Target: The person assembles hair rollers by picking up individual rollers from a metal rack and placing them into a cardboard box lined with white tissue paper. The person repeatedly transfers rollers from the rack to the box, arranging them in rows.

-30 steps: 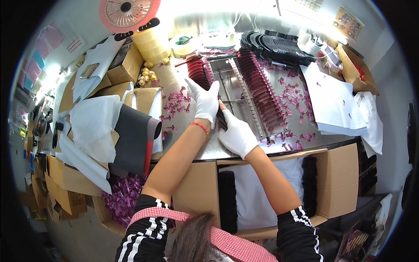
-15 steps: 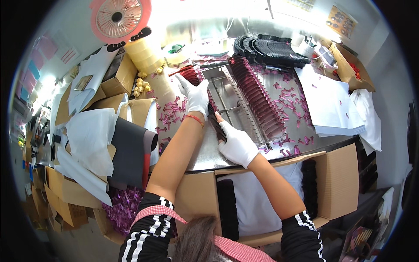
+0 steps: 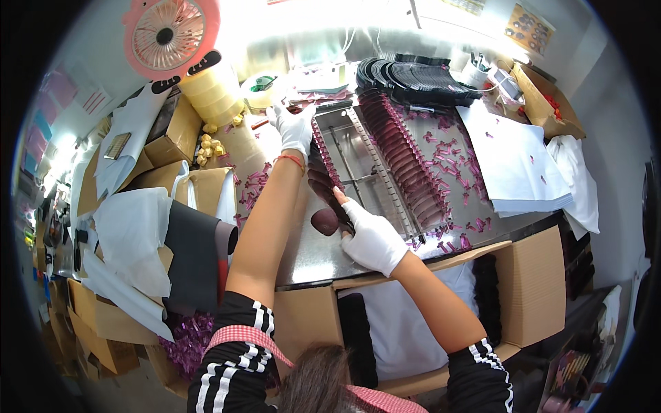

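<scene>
Left hand (image 3: 295, 129): moved from mid-tray to far end of dark-red row | Right hand (image 3: 373, 239): drawn back to near end | Hands: now well apart

- Strong light is thrown from the far side of the worktop (image 3: 310, 255), where the wall above it is washed out to near white.
- Glare is seen on the tape rolls (image 3: 210, 96) and on the metal tray (image 3: 358, 148).
- The white-gloved hands, left (image 3: 295, 127) and right (image 3: 373, 241), are brightly lit, with little detail kept in the gloves.
- Soft shadows are cast toward the near side, under the forearms.
- The lower corners are left dim.
- Straight edges are bent toward the rim, and a black circular border is shown.
- Slight softness is noted at the edges.
</scene>
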Demonstrator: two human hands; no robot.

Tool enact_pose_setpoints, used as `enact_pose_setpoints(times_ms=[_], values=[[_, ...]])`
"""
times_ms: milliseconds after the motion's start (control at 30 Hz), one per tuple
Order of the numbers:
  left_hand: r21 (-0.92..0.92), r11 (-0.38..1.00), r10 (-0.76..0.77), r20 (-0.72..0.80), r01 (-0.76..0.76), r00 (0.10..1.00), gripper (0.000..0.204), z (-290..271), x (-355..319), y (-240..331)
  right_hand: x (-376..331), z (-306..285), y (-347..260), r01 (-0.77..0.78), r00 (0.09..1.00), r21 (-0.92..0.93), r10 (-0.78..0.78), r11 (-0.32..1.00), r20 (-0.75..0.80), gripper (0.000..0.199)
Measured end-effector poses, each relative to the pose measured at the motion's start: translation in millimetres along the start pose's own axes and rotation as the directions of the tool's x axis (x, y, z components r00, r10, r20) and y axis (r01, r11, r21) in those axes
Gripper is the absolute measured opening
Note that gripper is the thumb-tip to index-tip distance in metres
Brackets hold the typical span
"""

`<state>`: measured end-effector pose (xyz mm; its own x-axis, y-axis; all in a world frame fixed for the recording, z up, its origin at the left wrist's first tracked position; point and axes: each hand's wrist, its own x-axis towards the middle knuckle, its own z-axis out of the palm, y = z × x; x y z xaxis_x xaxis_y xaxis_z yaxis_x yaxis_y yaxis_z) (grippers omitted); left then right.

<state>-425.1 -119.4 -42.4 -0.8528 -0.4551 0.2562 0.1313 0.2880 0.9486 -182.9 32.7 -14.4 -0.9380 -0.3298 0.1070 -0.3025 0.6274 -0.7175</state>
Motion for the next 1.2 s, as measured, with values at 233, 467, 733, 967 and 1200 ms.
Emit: enact_pose_setpoints(times_ms=[233,467,733,967,1200], values=[[-0.173,0.984,0.082,0.244,-0.04,0.966,0.053,7.7,49.5,-32.7,-3.9,-2.4,-4.0,0.066,0.998,-0.016,-0.067,0.998,-0.012,0.07],[-0.017,1.0,0.017,0.607,-0.008,0.795,0.039,-26.1,34.4,7.1,-8.5,-2.5,3.4,0.081,0.993,0.029,-0.078,0.996,-0.094,0.073],[0.112,0.93,-0.19,0.962,0.35,0.197,0.032,-87.3,55.5,39.8,-12.7,3.4,5.4,0.034,0.972,-0.108,-0.058,0.994,-0.227,0.07],[0.332,0.849,-0.293,0.943,0.411,-0.156,0.024,-84.6,49.7,64.3,-13.2,14.0,3.9,0.061,0.931,-0.205,-0.129,0.977,-0.341,0.07],[0.089,0.912,-0.109,0.994,0.4,0.028,0.021,-101.7,7.9,56.5,-17.7,12.5,-4.5,-0.046,0.955,-0.204,-0.017,0.978,-0.296,0.074]])
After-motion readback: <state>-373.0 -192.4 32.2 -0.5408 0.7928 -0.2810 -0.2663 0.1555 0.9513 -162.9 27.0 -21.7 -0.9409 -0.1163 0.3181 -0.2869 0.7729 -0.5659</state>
